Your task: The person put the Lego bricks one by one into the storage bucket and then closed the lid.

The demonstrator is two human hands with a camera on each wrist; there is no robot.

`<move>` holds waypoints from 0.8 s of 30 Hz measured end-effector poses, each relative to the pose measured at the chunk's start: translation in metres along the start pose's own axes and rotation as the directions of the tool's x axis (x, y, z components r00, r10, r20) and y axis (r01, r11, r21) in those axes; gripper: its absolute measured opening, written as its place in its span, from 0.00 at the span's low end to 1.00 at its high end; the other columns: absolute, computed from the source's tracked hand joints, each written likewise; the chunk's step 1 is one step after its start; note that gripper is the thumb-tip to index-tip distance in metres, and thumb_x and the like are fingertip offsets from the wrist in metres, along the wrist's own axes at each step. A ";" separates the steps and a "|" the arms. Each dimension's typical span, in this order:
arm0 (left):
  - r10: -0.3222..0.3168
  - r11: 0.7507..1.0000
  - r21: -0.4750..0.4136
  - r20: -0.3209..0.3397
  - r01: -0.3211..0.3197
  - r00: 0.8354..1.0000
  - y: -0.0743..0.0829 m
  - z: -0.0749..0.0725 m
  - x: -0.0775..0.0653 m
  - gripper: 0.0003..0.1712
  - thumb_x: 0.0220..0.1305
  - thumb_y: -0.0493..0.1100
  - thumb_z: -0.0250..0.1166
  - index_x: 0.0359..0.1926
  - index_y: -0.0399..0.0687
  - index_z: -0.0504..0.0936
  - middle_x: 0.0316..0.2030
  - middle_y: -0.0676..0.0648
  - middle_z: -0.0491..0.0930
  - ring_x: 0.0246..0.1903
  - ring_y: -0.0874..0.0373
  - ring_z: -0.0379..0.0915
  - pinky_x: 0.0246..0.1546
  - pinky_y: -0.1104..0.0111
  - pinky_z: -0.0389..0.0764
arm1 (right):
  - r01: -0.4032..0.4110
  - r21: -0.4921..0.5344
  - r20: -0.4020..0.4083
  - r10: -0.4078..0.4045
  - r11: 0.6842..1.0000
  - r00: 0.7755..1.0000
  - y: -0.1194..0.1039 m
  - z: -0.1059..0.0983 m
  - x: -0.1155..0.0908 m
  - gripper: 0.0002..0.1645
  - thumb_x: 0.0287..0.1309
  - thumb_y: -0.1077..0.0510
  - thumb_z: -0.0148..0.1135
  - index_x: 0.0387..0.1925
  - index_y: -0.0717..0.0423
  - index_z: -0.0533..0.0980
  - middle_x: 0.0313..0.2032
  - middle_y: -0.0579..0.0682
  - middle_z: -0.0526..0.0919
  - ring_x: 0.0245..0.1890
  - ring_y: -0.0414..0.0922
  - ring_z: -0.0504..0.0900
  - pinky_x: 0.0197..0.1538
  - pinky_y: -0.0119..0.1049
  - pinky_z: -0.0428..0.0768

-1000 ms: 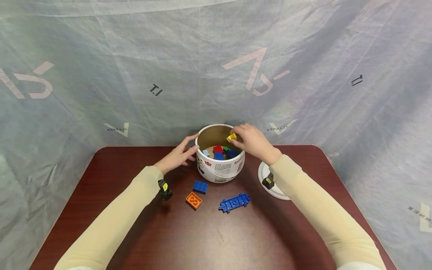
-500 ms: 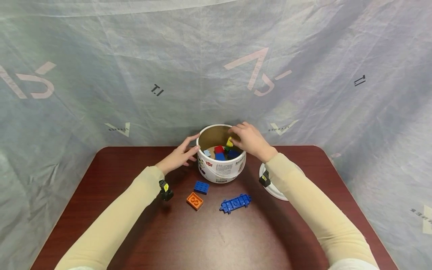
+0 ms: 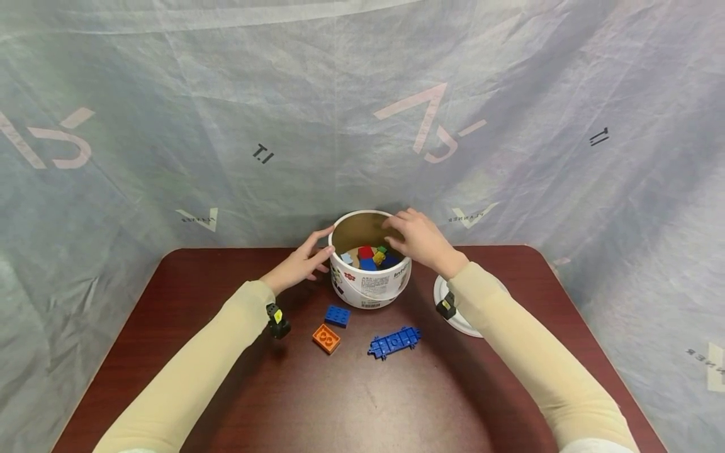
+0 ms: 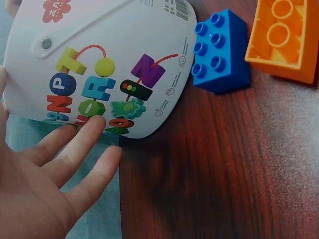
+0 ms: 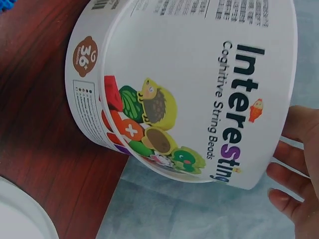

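A white toy bucket (image 3: 368, 290) with printed letters and a thin handle stands at the back of the table. Spread fingers of my left hand (image 3: 300, 265) rest against its left side, with the thumb at the rim. My right hand (image 3: 423, 239) hangs over the right rim, its fingers loosely bent inside the opening and nothing seen between them. Below them a yellow brick (image 3: 379, 258) lies among red (image 3: 366, 252), blue and green pieces in the bucket. In front lie a blue brick (image 4: 224, 55), an upturned orange brick (image 4: 286, 37) and a blue wheelless vehicle base (image 3: 394, 343).
A round white lid (image 5: 25, 214) lies on the table right of the bucket, partly under the right forearm. Behind the dark red wooden table (image 3: 362, 409) hangs a grey printed cloth (image 3: 317, 113), close to the bucket's back.
My right hand lowered the yellow brick into the bucket and let go of it; the brick now lies with the other pieces. The left hand stayed against the bucket.
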State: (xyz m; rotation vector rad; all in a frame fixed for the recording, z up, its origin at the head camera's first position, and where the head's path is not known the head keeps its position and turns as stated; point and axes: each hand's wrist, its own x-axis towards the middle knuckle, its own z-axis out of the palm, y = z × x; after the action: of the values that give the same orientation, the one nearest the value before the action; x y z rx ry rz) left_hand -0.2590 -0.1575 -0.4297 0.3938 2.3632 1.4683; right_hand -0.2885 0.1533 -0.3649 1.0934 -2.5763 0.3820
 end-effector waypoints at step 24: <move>0.024 1.000 -0.002 0.050 -0.024 0.998 0.001 -0.009 0.002 0.35 0.82 0.65 0.45 0.83 0.75 0.47 0.74 0.36 0.65 0.58 0.37 0.80 0.54 0.41 0.81 | 0.154 0.054 -0.020 -0.153 0.987 0.988 -0.050 -0.006 -0.030 0.14 0.65 0.55 0.73 0.48 0.57 0.85 0.45 0.52 0.86 0.47 0.51 0.82 0.55 0.46 0.80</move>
State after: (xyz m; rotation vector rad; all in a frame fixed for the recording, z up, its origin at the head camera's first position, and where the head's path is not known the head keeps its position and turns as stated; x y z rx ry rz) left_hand -0.2645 -0.1634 -0.4249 0.4556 2.3258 1.4535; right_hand -0.2316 0.1412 -0.3648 1.2931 -2.4611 0.4249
